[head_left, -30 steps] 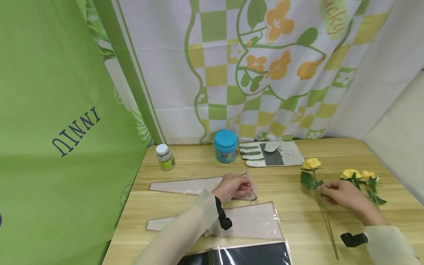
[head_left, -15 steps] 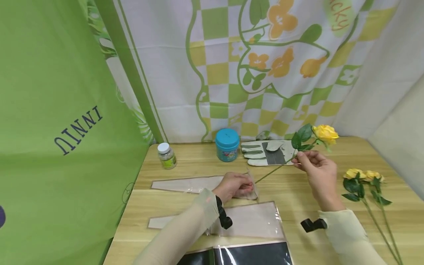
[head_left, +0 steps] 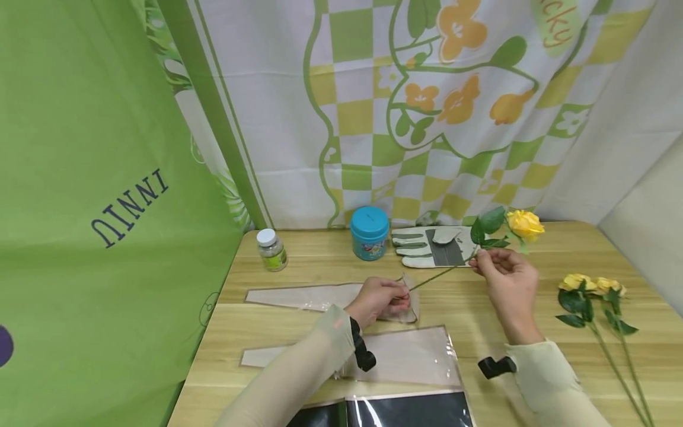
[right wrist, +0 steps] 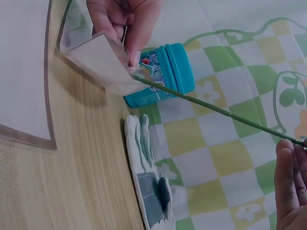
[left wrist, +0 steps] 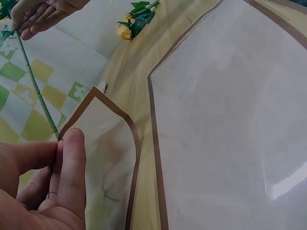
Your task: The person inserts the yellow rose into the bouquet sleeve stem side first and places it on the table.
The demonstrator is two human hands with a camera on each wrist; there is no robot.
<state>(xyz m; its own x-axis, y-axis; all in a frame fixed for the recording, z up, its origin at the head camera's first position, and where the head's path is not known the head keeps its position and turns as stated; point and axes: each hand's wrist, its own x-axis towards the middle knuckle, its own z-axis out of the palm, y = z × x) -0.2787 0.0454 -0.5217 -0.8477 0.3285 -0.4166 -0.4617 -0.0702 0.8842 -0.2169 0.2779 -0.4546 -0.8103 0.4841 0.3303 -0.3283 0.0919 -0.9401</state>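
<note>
My right hand (head_left: 509, 284) pinches a yellow artificial rose (head_left: 525, 225) by its green stem, just below the leaves. That stem (right wrist: 206, 104) slants down toward my left hand (head_left: 380, 301), its lower end at the mouth of a flower sleeve. The sleeve (left wrist: 112, 158) is see-through with a brown border, tapering to the left on the table. My left fingers (left wrist: 74, 163) pinch its wide end at the upper edge, beside the stem, and lift it. In the right wrist view the sleeve's mouth (right wrist: 103, 67) stands apart from the tabletop. The stem's tip is hidden there.
A second sleeve (head_left: 405, 356) lies nearer, with a black glossy sheet (head_left: 416, 410) at the front edge. Two more yellow roses (head_left: 592, 284) lie at right. Behind stand a blue tub (head_left: 370, 234), a small jar (head_left: 272, 252) and a work glove (head_left: 445, 249).
My right hand has picked the rose up from the right side of the table and brought it leftward, stem tip to the sleeve's mouth. My left hand stays at the sleeve.
</note>
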